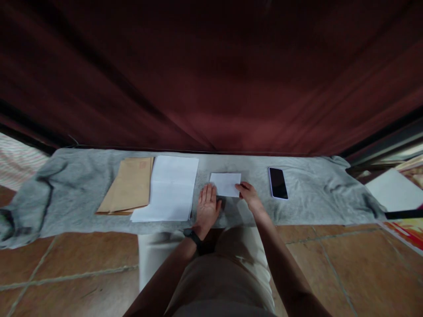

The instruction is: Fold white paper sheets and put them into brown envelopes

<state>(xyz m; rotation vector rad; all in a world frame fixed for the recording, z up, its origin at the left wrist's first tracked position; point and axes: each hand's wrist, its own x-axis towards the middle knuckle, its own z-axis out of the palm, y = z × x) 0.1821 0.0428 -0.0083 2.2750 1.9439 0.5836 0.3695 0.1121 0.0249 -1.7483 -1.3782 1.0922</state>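
Observation:
A small white rectangle of folded paper [225, 182] lies in front of me on the grey cloth. My right hand [247, 193] pinches its right edge between thumb and fingers. Flat beside the paper's lower left corner rests my left hand [207, 204], its fingers stretched out and holding nothing. A dark band circles that wrist. Left of this hand is a stack of white paper sheets [173, 187], partly lying under brown envelopes [132, 185].
To the right, a phone [278, 182] with a dark screen lies on the grey cloth [317, 189]. A dark red curtain [211, 88] hangs along the far edge. White board-like material [396, 191] stands at the far right. Brown tiles [82, 255] cover the floor.

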